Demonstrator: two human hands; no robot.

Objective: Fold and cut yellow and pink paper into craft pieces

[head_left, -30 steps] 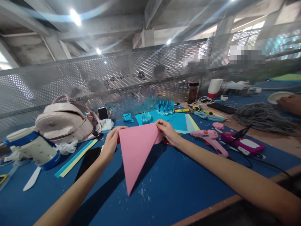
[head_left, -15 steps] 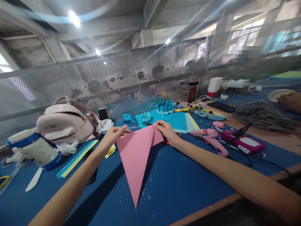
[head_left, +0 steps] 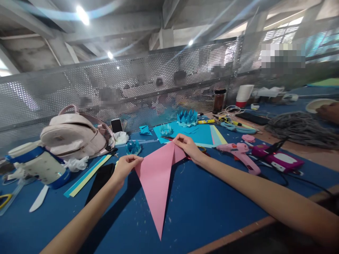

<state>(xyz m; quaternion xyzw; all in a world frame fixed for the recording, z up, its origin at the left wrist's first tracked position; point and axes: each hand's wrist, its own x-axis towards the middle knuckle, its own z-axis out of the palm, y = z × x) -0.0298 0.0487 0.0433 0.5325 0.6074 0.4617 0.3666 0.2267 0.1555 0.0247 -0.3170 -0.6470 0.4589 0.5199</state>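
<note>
A pink sheet of paper [head_left: 159, 183], folded with its long point toward me, is held up over the blue table. My left hand [head_left: 127, 166] pinches its upper left corner. At the top right, by the fold, my right hand [head_left: 187, 145] pinches the paper between thumb and fingers. A smaller pink flap sticks out under the right hand. Just beyond the left hand sits a dark blue folded paper piece [head_left: 133, 147]. Scissors lie partly hidden behind my right hand.
A pink glue gun [head_left: 239, 152] and purple device [head_left: 277, 158] with cables lie right. Blue paper crowns [head_left: 186, 118] stand at the back. A backpack [head_left: 70, 137], tumbler [head_left: 39, 165], black phone [head_left: 99, 180] and white plastic knife [head_left: 39, 199] are left. Another person's hand [head_left: 329, 112] holds a bowl.
My left hand has moved down and toward me with its corner of the pink paper, uncovering the dark blue folded piece. The paper's lower tip has shifted slightly right.
</note>
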